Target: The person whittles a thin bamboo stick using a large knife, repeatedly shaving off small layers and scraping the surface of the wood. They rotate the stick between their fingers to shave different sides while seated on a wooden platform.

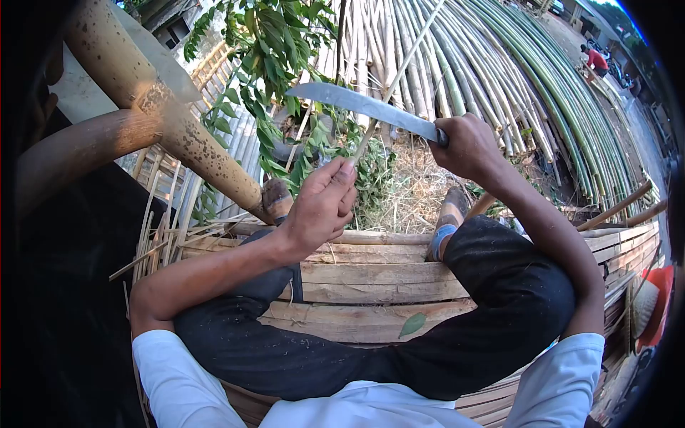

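Note:
My right hand [465, 145] is wrapped round the dark handle of a long machete [371, 107]. Its broad grey blade points to the left, with the tip over the green leaves. In my left hand [321, 203] the thumb and fingers close on the lower end of a thin bamboo strip [405, 65]. The strip slants up and away to the right, and the blade crosses it a little above my left fingers. Both hands are raised in front of my knees, over the bamboo platform that I sit on.
Split-bamboo slats [371, 282] form the platform, with a loose leaf [412, 324] on it. Many bamboo poles [492, 78] lie ahead. A thick bamboo post [207, 160] and leafy branches [267, 78] stand at left. A person in red [595, 60] is far right.

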`<state>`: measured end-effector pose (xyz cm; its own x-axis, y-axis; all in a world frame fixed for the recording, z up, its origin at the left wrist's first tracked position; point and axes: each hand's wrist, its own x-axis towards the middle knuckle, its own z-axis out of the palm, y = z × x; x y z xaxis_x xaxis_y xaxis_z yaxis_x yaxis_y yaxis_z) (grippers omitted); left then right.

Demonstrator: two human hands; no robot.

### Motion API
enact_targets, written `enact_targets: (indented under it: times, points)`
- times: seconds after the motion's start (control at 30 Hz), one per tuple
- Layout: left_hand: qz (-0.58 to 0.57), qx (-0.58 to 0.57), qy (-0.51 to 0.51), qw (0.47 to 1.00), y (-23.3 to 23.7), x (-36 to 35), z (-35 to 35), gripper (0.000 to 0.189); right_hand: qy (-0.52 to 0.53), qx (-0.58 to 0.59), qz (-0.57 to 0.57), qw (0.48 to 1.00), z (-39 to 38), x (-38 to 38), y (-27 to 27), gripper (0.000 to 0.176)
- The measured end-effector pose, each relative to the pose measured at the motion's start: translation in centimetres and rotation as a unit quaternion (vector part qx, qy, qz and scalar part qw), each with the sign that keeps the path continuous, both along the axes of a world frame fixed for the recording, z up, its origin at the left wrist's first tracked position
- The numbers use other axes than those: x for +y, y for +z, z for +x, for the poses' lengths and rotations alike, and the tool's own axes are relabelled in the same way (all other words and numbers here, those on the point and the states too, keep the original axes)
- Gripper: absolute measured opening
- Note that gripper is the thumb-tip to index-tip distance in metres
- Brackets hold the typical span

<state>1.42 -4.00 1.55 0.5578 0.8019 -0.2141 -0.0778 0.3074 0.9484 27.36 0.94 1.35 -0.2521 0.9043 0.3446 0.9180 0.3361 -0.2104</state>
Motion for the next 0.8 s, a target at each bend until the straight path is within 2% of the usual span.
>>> enact_targets:
  times: [0.07,0.1,0.17,0.2,0.23,0.3,0.37,0.47,0.5,0.57,0.6,0.63,0.7,0.77,0.8]
  points:
    - [-0.004,0.003,0.001,1.0,-0.2,-0.2,-0.1,0.023,-0.109,0.046,-0.059,0.991,1.6,0.3,0.3,0.021]
    - [-0.002,0.003,0.001,1.0,-0.1,-0.3,-0.2,0.023,-0.147,0.114,-0.098,0.978,2.7,0.6,0.3,0.028]
    - [0.012,0.003,-0.027,1.0,-0.1,-0.6,-0.2,0.025,-0.175,0.257,-0.079,0.947,5.2,1.3,-1.8,0.033]
    - [0.013,0.001,-0.027,1.0,0.0,-0.5,0.1,0.025,-0.146,0.344,-0.097,0.922,4.9,0.4,-1.5,0.036]
    - [0.005,-0.004,-0.026,1.0,0.1,-0.5,0.4,0.024,-0.146,0.341,-0.097,0.923,4.8,0.0,-1.5,0.036]
    - [-0.001,-0.015,-0.022,1.0,0.2,-0.2,0.6,0.024,-0.084,0.506,-0.128,0.849,4.5,-0.3,-1.5,0.037]
    - [0.005,0.0,-0.021,1.0,-0.1,0.0,0.7,0.023,-0.061,0.378,-0.046,0.923,4.1,-0.4,-1.7,0.038]
    - [0.008,0.014,-0.006,1.0,-0.5,0.2,0.8,0.022,0.016,0.207,-0.083,0.975,1.9,-1.4,0.2,0.033]
    - [0.008,0.018,-0.007,1.0,-0.4,0.2,0.7,0.022,0.022,0.157,-0.111,0.981,1.0,-1.6,0.5,0.025]
    - [0.02,0.027,-0.003,0.999,-0.4,0.2,0.7,0.022,0.107,0.034,-0.022,0.993,-0.2,-1.7,0.1,0.017]
    - [0.02,0.029,-0.004,0.999,-0.3,0.3,0.7,0.022,0.114,-0.007,-0.039,0.993,-1.0,-1.9,0.4,0.013]
    - [0.018,0.046,-0.006,0.999,-0.4,0.4,0.7,0.023,0.142,-0.036,-0.001,0.989,-1.4,-1.8,0.2,0.011]
    - [0.015,0.065,-0.01,0.998,-0.7,0.4,0.8,0.023,0.118,-0.055,-0.046,0.99,-2.9,-2.1,0.9,0.009]
    - [0.102,0.098,0.003,0.99,-1.4,0.2,0.7,0.024,0.106,-0.072,-0.059,0.99,-3.9,-2.3,1.6,0.009]
    - [0.101,0.098,0.003,0.99,-1.6,0.2,0.6,0.024,0.095,-0.09,-0.071,0.989,-4.1,-2.4,1.8,0.009]
